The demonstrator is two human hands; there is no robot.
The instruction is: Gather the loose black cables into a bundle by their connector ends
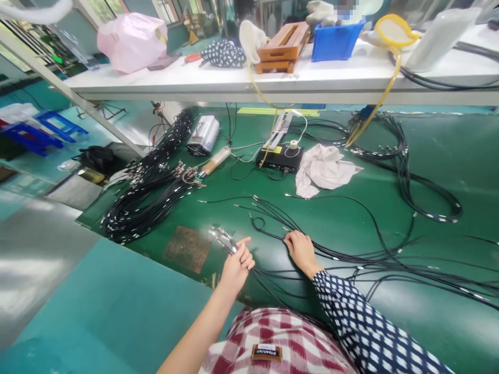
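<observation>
My left hand (238,261) is closed round a small bunch of thin black cables (268,283), with the index finger stretched to the right. Their metal-tipped ends (223,238) stick out beyond the fist, and the cables trail back to the right. My right hand (300,250) is bent down over the green tabletop, its fingertips pinched on a black cable (268,232) whose end curls into a small loop. More loose cables (331,252) run under and beside this hand towards the right edge, several with white labels. Part of what the right fingers grip is hidden.
A thick bundle of black cables (134,210) lies at the left, with coiled cables (436,205) at the right. Behind are a silver device (204,134), a black box (273,160) and a white cloth (325,169). A white shelf (175,89) spans the back.
</observation>
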